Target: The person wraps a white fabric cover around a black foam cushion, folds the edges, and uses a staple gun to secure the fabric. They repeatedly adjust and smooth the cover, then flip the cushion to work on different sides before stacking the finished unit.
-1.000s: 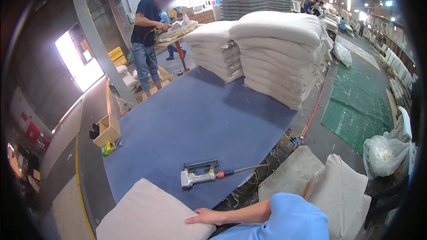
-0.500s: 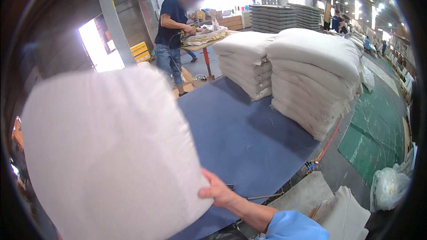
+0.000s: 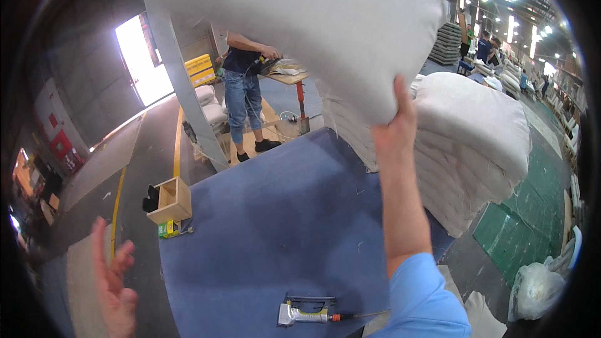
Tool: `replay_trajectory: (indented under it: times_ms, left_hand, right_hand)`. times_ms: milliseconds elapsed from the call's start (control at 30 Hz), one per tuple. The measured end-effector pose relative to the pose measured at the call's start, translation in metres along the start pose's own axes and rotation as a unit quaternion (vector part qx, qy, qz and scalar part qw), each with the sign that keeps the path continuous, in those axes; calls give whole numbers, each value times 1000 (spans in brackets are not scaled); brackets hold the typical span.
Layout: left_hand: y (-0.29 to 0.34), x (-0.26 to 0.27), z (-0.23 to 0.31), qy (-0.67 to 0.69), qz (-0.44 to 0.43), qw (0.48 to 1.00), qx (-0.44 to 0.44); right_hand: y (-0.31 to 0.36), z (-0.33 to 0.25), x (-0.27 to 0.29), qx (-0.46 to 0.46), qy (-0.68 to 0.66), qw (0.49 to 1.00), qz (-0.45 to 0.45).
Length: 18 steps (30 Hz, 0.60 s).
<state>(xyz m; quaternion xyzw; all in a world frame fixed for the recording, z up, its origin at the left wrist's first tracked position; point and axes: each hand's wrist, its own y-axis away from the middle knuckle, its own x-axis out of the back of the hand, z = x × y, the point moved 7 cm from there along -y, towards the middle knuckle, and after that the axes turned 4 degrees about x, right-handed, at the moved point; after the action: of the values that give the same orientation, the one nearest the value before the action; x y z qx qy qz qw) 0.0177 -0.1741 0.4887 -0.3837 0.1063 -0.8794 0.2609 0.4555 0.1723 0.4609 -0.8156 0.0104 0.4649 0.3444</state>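
Note:
A pale, fabric-covered padded cushion point(image 3: 300, 19) is lifted in the air above the far side of the blue-topped table point(image 3: 269, 238). Its lower right corner is gripped by my right hand point(image 3: 395, 112), thumb up along the edge; the fingers behind are partly hidden. My left hand point(image 3: 114, 278) is off the cushion at the lower left, slightly blurred, with its fingers apart and nothing in it. Behind the raised cushion stand two piles of similar ones, a left stack point(image 3: 344, 125) partly covered and a right stack point(image 3: 472, 112).
A staple gun point(image 3: 303, 314) with a hose lies at the table's near edge. On the left edge sit a wooden box point(image 3: 172, 200) and a small green-yellow carton point(image 3: 168, 230). A co-worker point(image 3: 244, 97) stands beyond. Right: a plastic bag point(image 3: 537, 288) and green floor sheet point(image 3: 510, 238).
The cushion has gone from the near left up and to the right, toward the stacks, carried by my right hand. My left hand has come into view, and the staple gun and wooden box are uncovered.

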Motion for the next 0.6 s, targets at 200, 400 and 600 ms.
replay_trajectory:
  times_ms: [200,400,600]
  left_hand:
    - [44,-86,-206,-8,-95,986,139]
    - [207,-146,-329,-236,-284,844,390]
    - [296,-176,-332,-312,-369,716,504]
  right_hand:
    - [-177,-5,47,82,121,982,116]
    - [-208,52,219,-19,332,887,321]
    - [-190,47,293,90,407,828,376]
